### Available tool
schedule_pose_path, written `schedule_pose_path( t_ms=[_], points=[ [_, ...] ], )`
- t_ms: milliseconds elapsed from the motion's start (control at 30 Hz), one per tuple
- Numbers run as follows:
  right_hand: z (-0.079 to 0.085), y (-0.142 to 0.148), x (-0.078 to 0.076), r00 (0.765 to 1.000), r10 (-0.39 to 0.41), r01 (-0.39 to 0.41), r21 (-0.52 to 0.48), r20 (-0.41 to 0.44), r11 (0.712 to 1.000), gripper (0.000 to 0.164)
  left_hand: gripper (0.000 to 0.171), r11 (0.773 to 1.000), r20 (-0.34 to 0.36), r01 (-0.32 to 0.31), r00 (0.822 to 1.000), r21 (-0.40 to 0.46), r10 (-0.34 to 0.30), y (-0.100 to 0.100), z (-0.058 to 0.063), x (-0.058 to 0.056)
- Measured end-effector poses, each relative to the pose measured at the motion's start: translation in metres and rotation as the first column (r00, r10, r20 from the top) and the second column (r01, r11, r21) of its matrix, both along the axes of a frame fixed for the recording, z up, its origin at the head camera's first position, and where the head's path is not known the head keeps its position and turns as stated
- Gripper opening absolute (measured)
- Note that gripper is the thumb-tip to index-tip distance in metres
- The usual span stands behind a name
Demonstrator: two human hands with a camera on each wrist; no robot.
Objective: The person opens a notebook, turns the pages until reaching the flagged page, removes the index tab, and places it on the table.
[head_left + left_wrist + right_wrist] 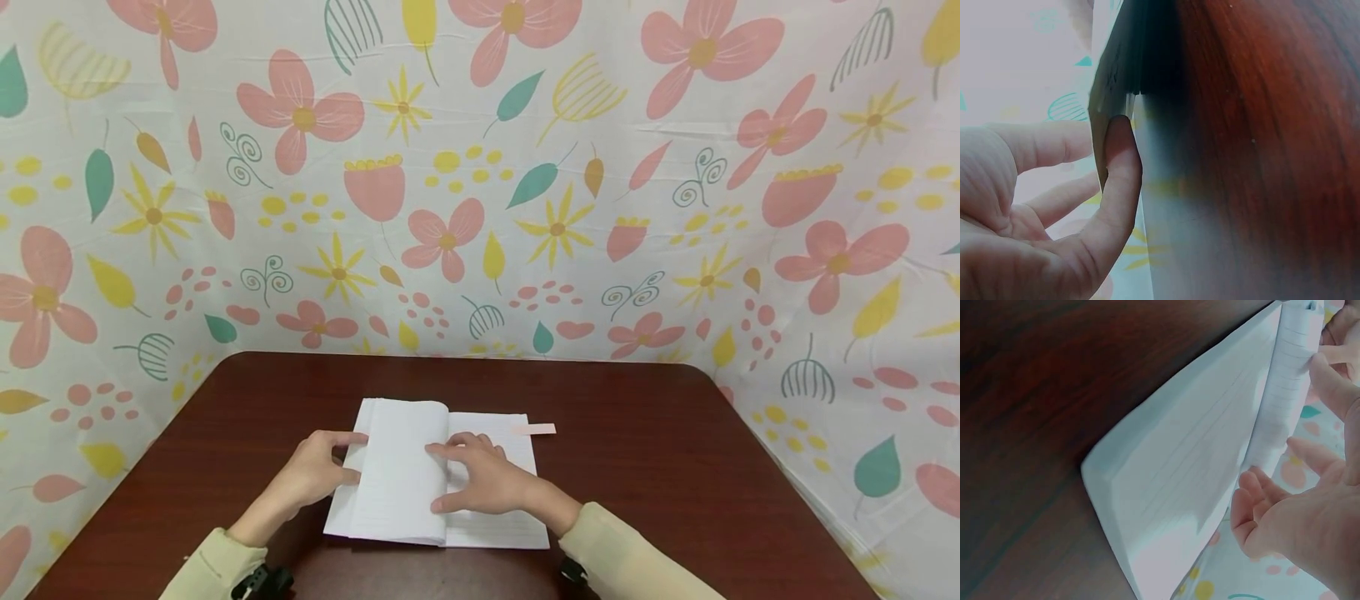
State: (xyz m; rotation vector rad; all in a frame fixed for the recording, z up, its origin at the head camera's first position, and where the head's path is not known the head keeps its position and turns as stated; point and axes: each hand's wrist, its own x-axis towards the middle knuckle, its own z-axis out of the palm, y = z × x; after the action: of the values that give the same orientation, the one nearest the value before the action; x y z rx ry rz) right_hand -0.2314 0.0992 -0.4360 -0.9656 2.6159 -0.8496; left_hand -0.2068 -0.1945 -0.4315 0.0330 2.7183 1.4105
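An open notebook (397, 475) with white lined pages lies on the table, its left pages bulging near the spine. My left hand (311, 468) grips the notebook's left edge. In the left wrist view, one finger of that hand (1116, 169) passes under the cover (1109, 81) while others stay on the opposite side. My right hand (491, 479) reaches over the right page (1191, 444), its thumb and index finger extended to touch the curved left pages by the spine. The right hand's other fingers (1244, 512) are bent and hold nothing.
A pale pink strip (538, 429) sticks out beyond the notebook's upper right edge. Under it is a dark reddish-brown wooden table (645, 467) with rounded far corners. A flower-patterned cloth (480, 167) hangs behind and at both sides. Dark devices sit at both wrists.
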Motion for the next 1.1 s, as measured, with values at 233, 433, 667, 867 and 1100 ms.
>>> schedule_pose_path(
  t_ms=[233,433,667,867,1100],
  points=[
    [0.000,-0.004,0.002,1.000,0.000,0.001,0.023,-0.021,1.000,0.075,0.055,1.000,0.018,0.006,1.000,0.003,-0.006,0.000,0.000,0.000],
    [0.002,-0.008,0.005,1.000,-0.010,0.010,0.038,-0.021,0.999,0.075,0.068,0.999,-0.019,0.040,0.999,-0.004,-0.040,-0.001,0.001,-0.001],
    [0.003,-0.010,0.005,0.999,-0.010,0.011,0.049,-0.033,0.999,0.075,0.065,0.999,0.003,0.038,0.999,0.011,-0.038,-0.002,0.000,-0.001],
    [0.002,-0.012,0.004,0.999,-0.005,0.008,0.058,-0.045,0.998,0.074,0.044,0.999,0.012,0.026,1.000,0.040,-0.026,-0.002,-0.001,0.001],
    [0.001,-0.014,0.004,0.998,-0.007,0.012,0.080,-0.056,0.997,0.075,0.036,0.999,0.034,0.018,0.999,0.049,-0.020,-0.001,0.001,0.002]
  ],
)
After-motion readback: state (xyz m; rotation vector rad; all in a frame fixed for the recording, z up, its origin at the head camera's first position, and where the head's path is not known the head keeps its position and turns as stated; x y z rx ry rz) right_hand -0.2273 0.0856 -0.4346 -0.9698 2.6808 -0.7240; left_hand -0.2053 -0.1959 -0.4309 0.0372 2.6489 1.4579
